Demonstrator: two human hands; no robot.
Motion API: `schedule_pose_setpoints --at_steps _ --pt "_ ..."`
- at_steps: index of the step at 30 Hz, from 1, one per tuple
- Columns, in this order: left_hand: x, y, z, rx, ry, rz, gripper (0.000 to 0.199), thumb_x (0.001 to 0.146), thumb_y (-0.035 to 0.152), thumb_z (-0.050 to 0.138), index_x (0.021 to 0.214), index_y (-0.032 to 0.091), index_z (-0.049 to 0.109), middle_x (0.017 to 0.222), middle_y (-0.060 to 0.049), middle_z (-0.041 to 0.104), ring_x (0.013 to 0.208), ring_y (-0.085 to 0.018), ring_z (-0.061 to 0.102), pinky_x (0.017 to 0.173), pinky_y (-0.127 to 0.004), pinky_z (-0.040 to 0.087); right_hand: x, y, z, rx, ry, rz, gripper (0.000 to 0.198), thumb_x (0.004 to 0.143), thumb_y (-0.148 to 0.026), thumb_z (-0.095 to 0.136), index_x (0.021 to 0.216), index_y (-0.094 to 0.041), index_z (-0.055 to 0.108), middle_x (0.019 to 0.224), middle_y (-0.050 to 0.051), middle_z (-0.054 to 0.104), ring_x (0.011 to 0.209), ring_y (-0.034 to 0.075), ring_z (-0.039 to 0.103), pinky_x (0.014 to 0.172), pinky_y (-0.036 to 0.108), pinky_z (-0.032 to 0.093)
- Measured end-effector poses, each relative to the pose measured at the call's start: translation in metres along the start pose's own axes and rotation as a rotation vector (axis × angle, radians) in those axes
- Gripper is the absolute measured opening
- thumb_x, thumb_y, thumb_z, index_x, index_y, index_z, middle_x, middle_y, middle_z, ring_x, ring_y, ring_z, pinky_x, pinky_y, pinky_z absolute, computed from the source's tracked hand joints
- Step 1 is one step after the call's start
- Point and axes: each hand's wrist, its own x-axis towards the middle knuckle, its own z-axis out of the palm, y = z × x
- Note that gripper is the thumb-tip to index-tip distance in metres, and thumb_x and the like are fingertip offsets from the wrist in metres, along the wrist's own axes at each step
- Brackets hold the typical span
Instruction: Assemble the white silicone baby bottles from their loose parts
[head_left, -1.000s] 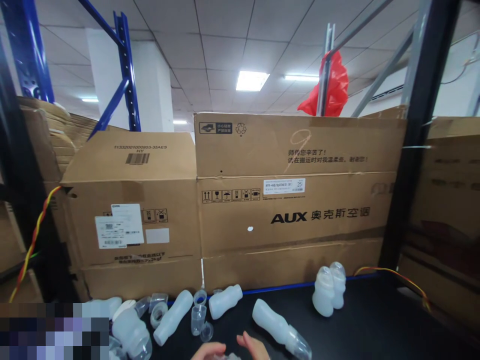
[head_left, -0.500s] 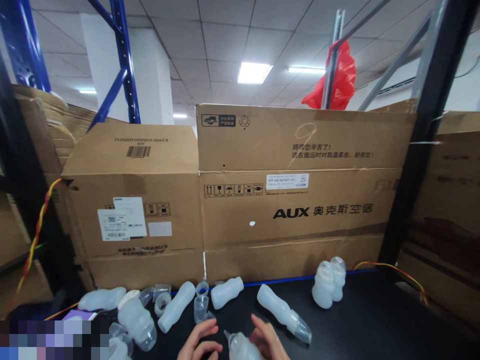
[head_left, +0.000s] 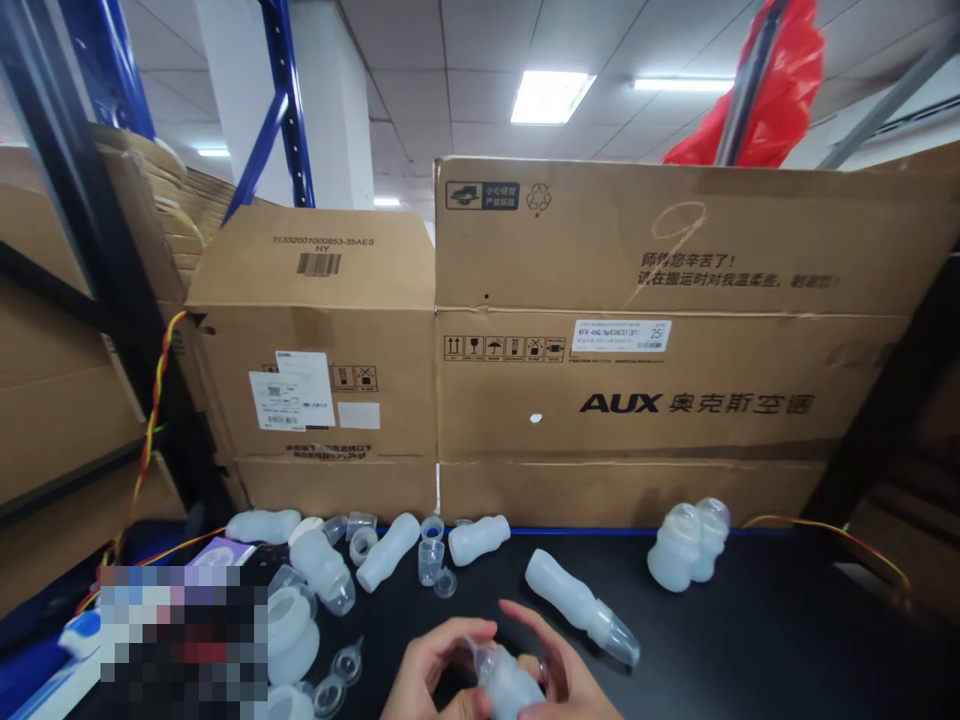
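A translucent white squeeze bottle [head_left: 514, 688] with a clear pointed cap [head_left: 487, 660] is held low at the front, tilted with the cap toward the upper left. My right hand [head_left: 574, 680] is closed round the bottle body, its index finger raised. My left hand [head_left: 439, 670] curls about the cap, fingers bent and thumb against the bottle. Close by on the right lies a long squeeze bottle [head_left: 562, 590] with a clear cap [head_left: 619, 640]. A small clear cap with an attached lid [head_left: 337, 680] rests to the left.
Several white bottles [head_left: 390, 552] and clear caps [head_left: 431, 560] lie along the back of the black surface. Two bottles [head_left: 675, 550] stand at the back right. Cardboard [head_left: 510, 430] walls off the rear. A black post [head_left: 877, 440] and yellow-red wire [head_left: 832, 535] are at the right.
The view has tilted down and turned left. My left hand has come in from beside the bottle to its cap, and both hands now close round it.
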Motion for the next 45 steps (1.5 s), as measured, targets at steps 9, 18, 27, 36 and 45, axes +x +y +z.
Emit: schedule_pose_setpoints --at_steps 9,18,27,36,45 --pt "0.008 0.004 -0.003 0.534 0.126 0.198 0.06 0.094 0.052 0.064 0.148 0.028 0.054 0.11 -0.009 0.076 0.107 -0.029 0.069 0.104 -0.049 0.049 -0.007 -0.035 0.026 0.047 0.18 0.235 0.078 0.07 -0.065 0.085 0.13 -0.021 0.065 0.101 0.01 0.077 0.075 0.026 0.076 0.07 0.038 0.061" --pt "0.019 -0.01 -0.034 1.311 0.308 0.346 0.044 0.091 0.025 0.062 0.134 0.031 0.067 0.151 -0.009 0.058 0.144 -0.038 0.046 0.113 -0.064 0.043 -0.012 -0.081 0.019 -0.15 0.614 -0.079 0.063 0.069 -0.059 0.088 0.119 -0.025 0.073 0.114 0.007 0.079 0.112 0.033 0.072 0.097 0.04 0.057" --pt "0.018 -0.006 -0.031 1.209 0.398 0.366 0.037 0.091 0.022 0.059 0.127 0.025 0.067 0.126 -0.009 0.071 0.118 -0.029 0.066 0.101 -0.05 0.052 -0.007 -0.057 -0.007 -0.434 0.508 -0.279 0.067 0.076 -0.047 0.086 0.135 -0.025 0.061 0.124 0.013 0.076 0.109 0.031 0.074 0.089 0.039 0.061" --pt "0.023 0.005 -0.034 1.105 0.497 0.352 0.025 0.1 0.035 0.053 0.108 0.027 0.075 0.107 -0.004 0.08 0.103 -0.028 0.074 0.094 -0.047 0.055 -0.017 -0.057 0.019 -0.727 0.291 -0.281 0.048 0.086 -0.046 0.076 0.129 -0.025 0.068 0.126 0.011 0.075 0.117 0.029 0.07 0.105 0.041 0.054" --pt "0.024 0.002 -0.032 0.916 0.431 0.343 0.039 0.094 0.036 0.059 0.131 0.025 0.066 0.13 -0.01 0.072 0.119 -0.03 0.071 0.1 -0.048 0.06 -0.011 -0.055 0.009 -0.994 0.33 -0.455 0.042 0.086 -0.035 0.075 0.127 -0.028 0.072 0.111 0.008 0.071 0.101 0.023 0.072 0.091 0.03 0.058"
